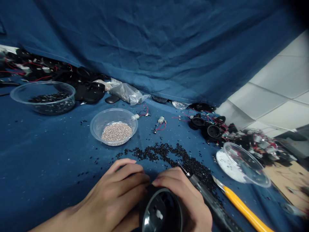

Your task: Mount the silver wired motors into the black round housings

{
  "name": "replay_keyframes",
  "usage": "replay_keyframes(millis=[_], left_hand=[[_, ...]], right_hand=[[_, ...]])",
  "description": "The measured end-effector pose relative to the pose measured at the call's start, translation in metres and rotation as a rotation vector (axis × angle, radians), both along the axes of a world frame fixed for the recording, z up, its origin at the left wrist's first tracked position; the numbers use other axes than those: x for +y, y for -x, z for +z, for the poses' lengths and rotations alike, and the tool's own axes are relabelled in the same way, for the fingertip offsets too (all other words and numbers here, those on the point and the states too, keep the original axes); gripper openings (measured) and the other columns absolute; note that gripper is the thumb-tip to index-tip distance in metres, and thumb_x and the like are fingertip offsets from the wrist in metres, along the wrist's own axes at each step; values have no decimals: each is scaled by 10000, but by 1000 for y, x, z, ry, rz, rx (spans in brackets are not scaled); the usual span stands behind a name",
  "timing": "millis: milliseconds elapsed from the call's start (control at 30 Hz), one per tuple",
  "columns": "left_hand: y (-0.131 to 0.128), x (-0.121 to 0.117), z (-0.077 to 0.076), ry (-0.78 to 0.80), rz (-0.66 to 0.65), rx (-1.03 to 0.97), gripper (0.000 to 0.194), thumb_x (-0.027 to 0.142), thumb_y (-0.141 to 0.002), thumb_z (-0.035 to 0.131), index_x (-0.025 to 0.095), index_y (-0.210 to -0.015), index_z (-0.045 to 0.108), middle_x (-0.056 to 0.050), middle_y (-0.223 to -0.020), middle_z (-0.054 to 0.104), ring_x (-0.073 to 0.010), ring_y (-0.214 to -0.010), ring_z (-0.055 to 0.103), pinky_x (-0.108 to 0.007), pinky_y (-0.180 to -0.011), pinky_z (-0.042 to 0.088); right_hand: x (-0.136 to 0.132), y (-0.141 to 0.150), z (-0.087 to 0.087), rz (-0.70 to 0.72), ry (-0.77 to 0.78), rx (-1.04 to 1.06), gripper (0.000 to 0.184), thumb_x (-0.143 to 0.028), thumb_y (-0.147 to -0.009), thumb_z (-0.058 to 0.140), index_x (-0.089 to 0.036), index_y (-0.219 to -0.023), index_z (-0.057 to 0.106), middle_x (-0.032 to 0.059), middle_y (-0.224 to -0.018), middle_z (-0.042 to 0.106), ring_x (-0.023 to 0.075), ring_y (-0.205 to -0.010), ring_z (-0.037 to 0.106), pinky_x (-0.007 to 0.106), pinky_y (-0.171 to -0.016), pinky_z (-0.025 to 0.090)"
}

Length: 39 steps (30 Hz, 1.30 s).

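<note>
The blue cloth tabletop (pixel 48 151) runs up to a blue drape (pixel 145 42) hanging behind it, with white tiled panels (pixel 272 87) showing off to the right. Taking the clear plastic bowl (pixel 93 129) of small metallic beads as the landmark, a heap of black housings with red wires (pixel 29 67) and a second clear bowl (pixel 24 88) lie well to its left, while a tipped clear container (pixel 241 158) with white contents and a yellow-handled utility knife (pixel 243 206) lie well to its right. Two small wired motors (pixel 160 120) sit just to its right, and a scatter of black granules (pixel 164 153) spreads in front of it. Nearer still, the left hand (pixel 116 193) and right hand (pixel 183 196) are closed around a black round plastic housing (pixel 159 209), one on each side. It looks light and stiff, with a glossy rim, so its outer wall seems the place to hold it. The bottom edge of the view cuts off its lower part. A dark ribbed tool (pixel 207 196) lies against the right hand, but whether that hand holds it cannot be told.
</note>
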<state>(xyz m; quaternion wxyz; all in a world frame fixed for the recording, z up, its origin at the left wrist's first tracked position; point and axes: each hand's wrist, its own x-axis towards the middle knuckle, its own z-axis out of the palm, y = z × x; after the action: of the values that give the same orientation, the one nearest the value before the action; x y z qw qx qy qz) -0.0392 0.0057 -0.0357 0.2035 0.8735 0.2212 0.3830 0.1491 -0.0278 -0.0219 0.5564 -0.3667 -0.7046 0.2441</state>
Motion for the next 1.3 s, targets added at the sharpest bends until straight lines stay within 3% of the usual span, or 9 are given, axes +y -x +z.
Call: replay_keyframes(millis=[400, 633, 833, 967, 1233, 1300], left_hand=[[4, 1, -2, 87, -119, 96, 160, 201, -974, 480, 209, -1064, 612, -16, -1000, 683, -204, -1032, 583, -351, -1088, 341], [5, 5, -1, 203, -203, 149, 147, 203, -947, 501, 216, -1041, 614, -30, -1011, 677, -222, -1027, 566, -382, -1072, 366], [5, 8, 15, 267, -251, 358, 179, 97, -860, 564, 200, -964, 667, -17, -950, 669, -210, -986, 568, -361, -998, 449], [3, 8, 24, 285, -229, 378, 185, 96, -866, 549, 209, -928, 683, -18, -929, 672, -207, -966, 582, -342, -953, 483], [5, 3, 1, 239, -180, 165, 172, 148, -877, 512, 238, -979, 618, -6, -951, 661, -212, -983, 571, -352, -929, 448], [5, 1, -1, 190, -152, 176, 183, 157, -876, 518, 238, -1005, 620, -4, -951, 668, -208, -965, 577, -351, -940, 441]], right_hand=[[3, -5, 8, 112, 20, -42, 444, -610, -970, 536, -209, -1046, 709, 40, -862, 682, 158, -786, 648, 247, -709, 533], [3, -16, 13, 238, 151, -107, 423, -627, -900, 646, -258, -1097, 706, 15, -926, 710, 164, -853, 662, 244, -801, 531], [1, -19, 14, 295, 255, -131, 455, -665, -911, 604, -272, -1114, 711, 13, -972, 713, 162, -891, 650, 263, -831, 524], [0, -17, 17, 284, 326, -156, 450, -668, -871, 655, -273, -1076, 721, 7, -942, 707, 167, -887, 651, 266, -818, 536], [0, -19, 16, 241, 234, -229, 482, -632, -878, 671, -262, -1187, 694, 41, -1026, 692, 184, -949, 664, 270, -852, 552], [0, -18, 18, 211, 241, -222, 468, -658, -881, 647, -271, -1134, 716, 28, -996, 695, 170, -915, 669, 247, -830, 552]])
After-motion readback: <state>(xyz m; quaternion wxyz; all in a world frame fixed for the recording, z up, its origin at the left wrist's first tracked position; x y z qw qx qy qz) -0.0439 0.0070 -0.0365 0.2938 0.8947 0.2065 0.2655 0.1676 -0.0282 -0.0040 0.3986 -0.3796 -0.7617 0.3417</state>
